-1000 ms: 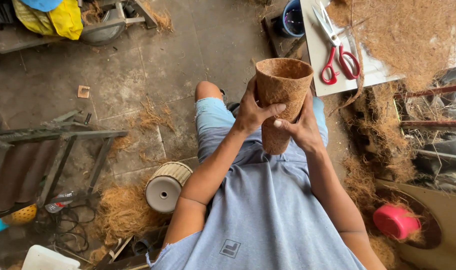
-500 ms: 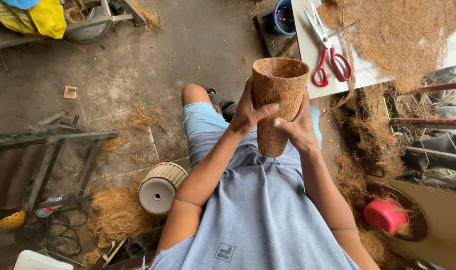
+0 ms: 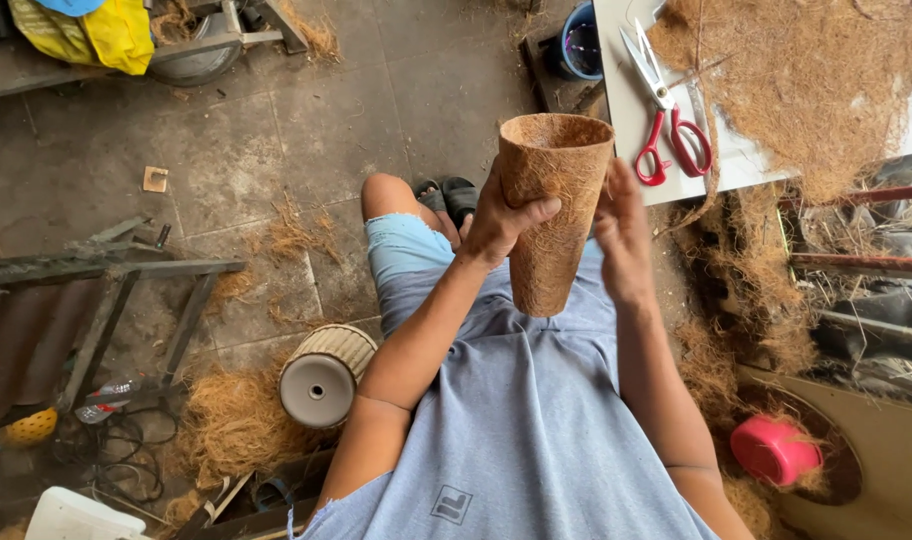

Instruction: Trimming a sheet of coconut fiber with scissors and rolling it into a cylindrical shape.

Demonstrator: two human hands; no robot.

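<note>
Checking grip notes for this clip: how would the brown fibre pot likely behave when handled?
The fibre pot probably keeps its shape: its rim stays round under the left hand. Likely light, since one hand holds it. Its rough surface should resist slipping.

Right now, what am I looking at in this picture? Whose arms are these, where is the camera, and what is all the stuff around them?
There is no machine here: a person works with bare hands, and the camera sits on that person's head, looking down over a grey shirt and the knees.

The left hand grips a tall brown fibre pot, held upright with its open mouth up. The right hand is open beside the pot; whether it touches the pot is hard to tell.

At top right, a white table carries red-handled scissors and a heap of brown fibre. On the tiled floor lie a pale ribbed pot on its side, loose tufts of fibre, a metal frame and a pink bowl at lower right.
</note>
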